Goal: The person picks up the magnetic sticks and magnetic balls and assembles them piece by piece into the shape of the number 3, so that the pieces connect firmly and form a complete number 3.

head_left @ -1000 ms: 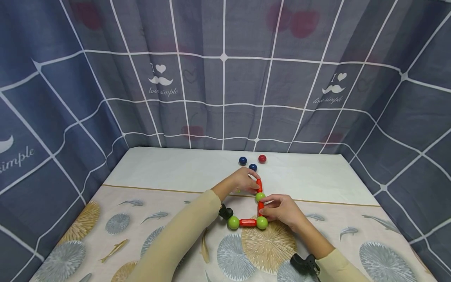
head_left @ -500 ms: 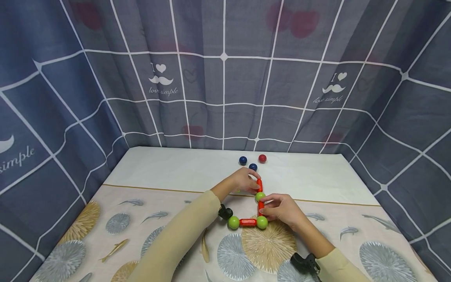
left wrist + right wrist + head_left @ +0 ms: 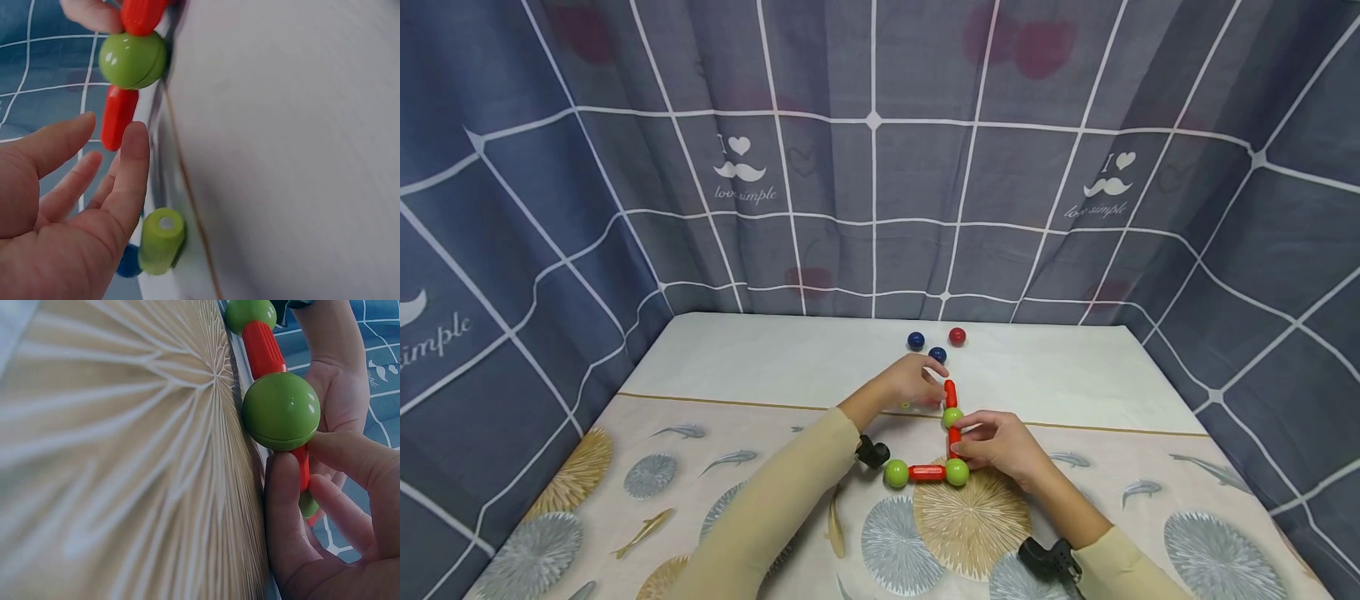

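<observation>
An L-shaped chain of red magnetic rods and green balls lies on the patterned cloth, reaching onto the white strip. The near arm runs from the left green ball [image 3: 897, 473] through a red rod [image 3: 927, 472] to the corner green ball [image 3: 957, 472]. My right hand [image 3: 998, 446] pinches the red rod [image 3: 304, 467] beyond that corner, thumb and fingers on either side. Past it come another green ball [image 3: 132, 60] and the end red rod [image 3: 119, 119]. Fingers spread, my left hand [image 3: 912, 382] stands beside this end rod, a gap between thumb and rod.
Two blue balls [image 3: 916, 341] and a red ball [image 3: 957, 337] lie behind the left hand on the white strip [image 3: 775, 358]. A green rod [image 3: 161, 240] is under that hand, largely hidden in the head view. A checked curtain [image 3: 872, 167] rises behind.
My left hand has let go of the end red rod and drawn slightly left, its fingers spreading. The right hand keeps its pinch, and the chain stays in place.
</observation>
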Tool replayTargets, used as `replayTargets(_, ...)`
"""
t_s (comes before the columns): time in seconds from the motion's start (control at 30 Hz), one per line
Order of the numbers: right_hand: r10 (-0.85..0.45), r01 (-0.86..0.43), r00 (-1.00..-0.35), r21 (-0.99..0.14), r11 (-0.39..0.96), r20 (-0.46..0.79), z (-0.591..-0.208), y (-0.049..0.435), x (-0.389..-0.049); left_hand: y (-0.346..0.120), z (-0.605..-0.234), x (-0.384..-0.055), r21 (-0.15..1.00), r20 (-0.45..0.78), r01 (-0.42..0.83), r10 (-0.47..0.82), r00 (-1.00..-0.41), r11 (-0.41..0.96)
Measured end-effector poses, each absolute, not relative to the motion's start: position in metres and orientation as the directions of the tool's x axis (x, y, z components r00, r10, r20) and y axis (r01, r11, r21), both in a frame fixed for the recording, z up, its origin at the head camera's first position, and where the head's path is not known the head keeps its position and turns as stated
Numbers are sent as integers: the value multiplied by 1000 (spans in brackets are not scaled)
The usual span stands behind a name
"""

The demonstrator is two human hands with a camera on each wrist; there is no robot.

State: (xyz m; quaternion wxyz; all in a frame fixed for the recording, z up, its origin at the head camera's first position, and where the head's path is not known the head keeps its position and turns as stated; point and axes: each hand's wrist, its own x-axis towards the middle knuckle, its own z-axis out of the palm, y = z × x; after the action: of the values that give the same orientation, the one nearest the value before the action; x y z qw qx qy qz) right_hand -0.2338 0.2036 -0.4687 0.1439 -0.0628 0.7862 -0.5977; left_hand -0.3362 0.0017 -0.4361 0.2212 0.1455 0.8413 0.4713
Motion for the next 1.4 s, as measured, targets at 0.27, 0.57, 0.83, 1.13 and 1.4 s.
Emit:
replayTargets(0.27,-209,64,-970,-955,290,-128,-465,205,-236,-12,-428,-347,860,-132,125,452,-882,495)
replayTargets(0.57,-109,38,-991,-940,339,-80,-464,205,-249,-23,-430,-374,811,33,241,368,-929,534)
replayTargets(0.83,-150,27,-984,-919,392,-93,-466,202,-258,-22,-440,-393,748,112,271,288,-951,605)
replayTargets(1.13,-177,26,-979,-917,398,-104,-468,198,-262,-23,-451,-406,735,74,213,236,-969,644)
replayTargets(1.4,-200,-2,-976,-910,415,-89,-469,197,-265,-18,-462,-411,754,40,178,226,-973,633)
